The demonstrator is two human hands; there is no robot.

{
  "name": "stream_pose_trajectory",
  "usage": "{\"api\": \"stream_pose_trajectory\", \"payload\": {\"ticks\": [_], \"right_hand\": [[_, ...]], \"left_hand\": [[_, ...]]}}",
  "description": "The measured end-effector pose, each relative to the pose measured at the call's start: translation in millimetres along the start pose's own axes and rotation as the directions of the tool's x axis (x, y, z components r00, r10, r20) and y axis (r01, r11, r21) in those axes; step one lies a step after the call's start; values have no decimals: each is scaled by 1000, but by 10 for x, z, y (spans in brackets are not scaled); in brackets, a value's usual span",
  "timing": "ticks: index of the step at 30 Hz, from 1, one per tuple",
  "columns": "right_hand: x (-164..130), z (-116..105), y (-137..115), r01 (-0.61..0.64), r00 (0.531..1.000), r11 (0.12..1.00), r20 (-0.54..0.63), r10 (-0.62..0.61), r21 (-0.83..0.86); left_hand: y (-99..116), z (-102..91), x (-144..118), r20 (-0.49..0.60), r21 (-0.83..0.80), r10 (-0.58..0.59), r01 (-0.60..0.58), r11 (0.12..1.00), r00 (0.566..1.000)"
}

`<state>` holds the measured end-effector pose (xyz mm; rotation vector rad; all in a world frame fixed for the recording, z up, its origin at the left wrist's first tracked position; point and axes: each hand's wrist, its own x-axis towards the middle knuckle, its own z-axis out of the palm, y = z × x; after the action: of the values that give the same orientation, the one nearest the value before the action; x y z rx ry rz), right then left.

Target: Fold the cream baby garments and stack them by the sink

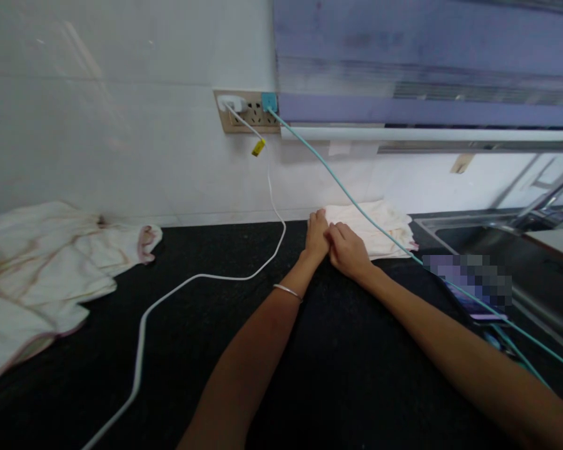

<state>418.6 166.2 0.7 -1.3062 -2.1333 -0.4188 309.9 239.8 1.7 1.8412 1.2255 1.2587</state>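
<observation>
A folded white cloth, perhaps a garment [378, 230], lies flat on the black counter against the wall. My left hand [316, 234], with a silver bangle on its wrist, is at the cloth's left end, its fingers closed at the far left corner. My right hand [349, 250] is closed beside it, pinching the near left part of the cloth. The two hands almost touch, and they hide that end of the cloth. Farther left, a crumpled white garment with brown stains and pink trim [65, 262] is spread on the counter.
A white cable [225, 277] runs from the wall socket [253, 115] across the counter. Over the cloth passes a teal cable [338, 181], stretching to the right past a phone [469, 297]. A metal sink [520, 256] is at right. Above hangs a bluish range hood or cabinet [403, 69].
</observation>
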Motion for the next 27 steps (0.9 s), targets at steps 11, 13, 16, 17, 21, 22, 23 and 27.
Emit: {"api": "stream_pose_trajectory", "payload": {"ticks": [11, 13, 16, 17, 21, 22, 23, 27], "right_hand": [[24, -132, -99, -188, 968, 979, 152, 198, -81], [10, -215, -185, -205, 955, 973, 197, 223, -109], [-48, -310, -439, -210, 940, 971, 250, 233, -114], [-72, -328, -561, -217, 937, 972, 260, 233, -90], [-152, -330, -1144, -246, 916, 966, 343, 206, 77], [-167, -312, -1277, -244, 908, 964, 375, 189, 105], [-180, -288, -1391, -240, 900, 963, 399, 175, 119], [-229, -180, -1611, -259, 882, 961, 429, 193, 101]], "left_hand": [[283, -447, -648, 182, 245, -104, 57, 968, 978], [337, -553, -876, 249, 364, -74, -22, 931, 966], [371, -854, -1188, 311, 461, -73, -83, 884, 948], [365, -995, -1272, 321, 473, -80, -86, 877, 944], [272, -1635, -1506, 336, 532, -116, -86, 843, 935], [236, -1776, -1545, 338, 544, -124, -87, 835, 933], [198, -1897, -1580, 345, 556, -127, -93, 826, 930], [52, -2149, -1691, 431, 565, -73, -206, 799, 899]]}}
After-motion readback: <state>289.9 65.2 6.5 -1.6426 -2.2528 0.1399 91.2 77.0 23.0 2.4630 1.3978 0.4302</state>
